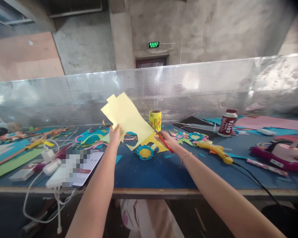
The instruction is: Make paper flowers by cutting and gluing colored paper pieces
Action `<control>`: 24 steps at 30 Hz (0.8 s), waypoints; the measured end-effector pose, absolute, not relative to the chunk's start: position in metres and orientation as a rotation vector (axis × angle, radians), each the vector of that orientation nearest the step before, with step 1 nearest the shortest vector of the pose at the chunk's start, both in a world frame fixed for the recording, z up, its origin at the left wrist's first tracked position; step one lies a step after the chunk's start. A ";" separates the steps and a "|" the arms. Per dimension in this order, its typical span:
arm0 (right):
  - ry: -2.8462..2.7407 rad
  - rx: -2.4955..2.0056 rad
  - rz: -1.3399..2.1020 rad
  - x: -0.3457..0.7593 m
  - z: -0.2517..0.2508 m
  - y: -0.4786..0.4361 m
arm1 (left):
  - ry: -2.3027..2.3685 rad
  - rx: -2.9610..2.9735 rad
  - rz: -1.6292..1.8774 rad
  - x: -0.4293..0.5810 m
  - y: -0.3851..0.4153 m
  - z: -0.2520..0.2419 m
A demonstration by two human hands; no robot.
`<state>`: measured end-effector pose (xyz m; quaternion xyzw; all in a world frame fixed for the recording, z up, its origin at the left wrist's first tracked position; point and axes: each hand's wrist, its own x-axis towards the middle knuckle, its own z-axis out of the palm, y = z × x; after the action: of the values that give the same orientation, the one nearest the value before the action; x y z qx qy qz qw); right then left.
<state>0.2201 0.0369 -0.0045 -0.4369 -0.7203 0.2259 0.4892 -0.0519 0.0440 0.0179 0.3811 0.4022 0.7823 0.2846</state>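
A pale yellow paper sheet (129,119) with cut-out edges is held up by my left hand (115,134), its fingers closed on the lower left part. My right hand (165,138) grips red-handled scissors (167,144), whose blades point up and left at the sheet's right edge. Below the sheet, a blue and yellow paper flower (144,152) lies on the blue table (144,175). Darker yellow paper (161,146) lies partly hidden behind the scissors. Just behind stands a yellow tape roll (155,119).
At the left are a phone (89,168), white cables and colored paper strips. A yellow glue gun (217,152) with a black cord, a COSTA bottle (227,123) and a purple object (275,157) lie or stand at the right. A perforated metal screen (201,86) runs behind.
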 end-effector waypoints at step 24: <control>-1.717 -1.067 0.858 0.220 0.023 0.008 | 1.081 1.128 1.950 -0.044 0.038 0.020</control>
<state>0.2199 0.0077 0.0234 -0.4327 -0.6961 0.3477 0.4553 -0.0439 0.0384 0.0201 0.4281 0.4106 0.7404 0.3160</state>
